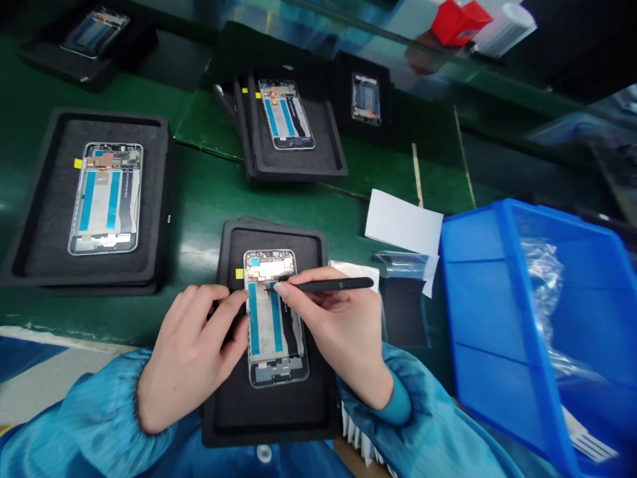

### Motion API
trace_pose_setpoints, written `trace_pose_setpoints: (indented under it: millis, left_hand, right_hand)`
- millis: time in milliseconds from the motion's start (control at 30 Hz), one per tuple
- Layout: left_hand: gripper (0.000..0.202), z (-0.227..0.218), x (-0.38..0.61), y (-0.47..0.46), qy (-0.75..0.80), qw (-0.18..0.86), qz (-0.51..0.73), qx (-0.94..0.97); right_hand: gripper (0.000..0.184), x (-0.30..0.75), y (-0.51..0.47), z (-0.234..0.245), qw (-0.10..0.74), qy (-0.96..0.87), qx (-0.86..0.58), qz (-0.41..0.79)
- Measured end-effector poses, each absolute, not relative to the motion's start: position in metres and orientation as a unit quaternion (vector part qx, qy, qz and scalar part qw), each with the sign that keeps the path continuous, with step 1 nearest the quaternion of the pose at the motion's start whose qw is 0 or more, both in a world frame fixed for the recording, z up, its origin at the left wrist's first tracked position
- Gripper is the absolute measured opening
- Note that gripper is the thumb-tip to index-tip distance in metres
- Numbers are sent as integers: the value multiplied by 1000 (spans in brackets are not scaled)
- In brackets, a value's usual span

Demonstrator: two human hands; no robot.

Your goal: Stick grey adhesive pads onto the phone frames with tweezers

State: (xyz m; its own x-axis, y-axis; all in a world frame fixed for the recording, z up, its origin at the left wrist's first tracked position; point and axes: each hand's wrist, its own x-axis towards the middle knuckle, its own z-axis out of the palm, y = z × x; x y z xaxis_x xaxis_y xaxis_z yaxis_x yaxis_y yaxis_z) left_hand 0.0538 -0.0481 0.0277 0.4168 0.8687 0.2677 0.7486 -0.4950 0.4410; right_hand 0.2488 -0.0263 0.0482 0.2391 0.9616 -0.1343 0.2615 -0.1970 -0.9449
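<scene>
An opened phone lies face down in a black foam tray, its circuit board and blue strips exposed. In my right hand are black tweezers, held like a pen. Their tips reach over the phone just below the circuit board; whether they touch it I cannot tell. My left hand rests at the phone's left edge, with curled fingertips against the frame. A small yellow tab sticks out at the phone's upper left.
A stacked tray with another opened phone stands at left. Further trays with phones are at the back. White paper and a dark film sheet lie right, beside a blue bin holding clear plastic.
</scene>
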Motion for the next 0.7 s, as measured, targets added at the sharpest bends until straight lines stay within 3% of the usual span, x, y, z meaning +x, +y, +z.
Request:
trace_pose_setpoints:
  millis: [433, 700]
  left_hand:
    - [30, 30, 53, -48, 480, 119, 224, 840]
    - [45, 42, 51, -37, 433, 60, 113, 892]
  right_hand:
    - [12, 249, -27, 46, 426, -475, -660, 396]
    - [11, 249, -28, 44, 412, -502, -660, 378]
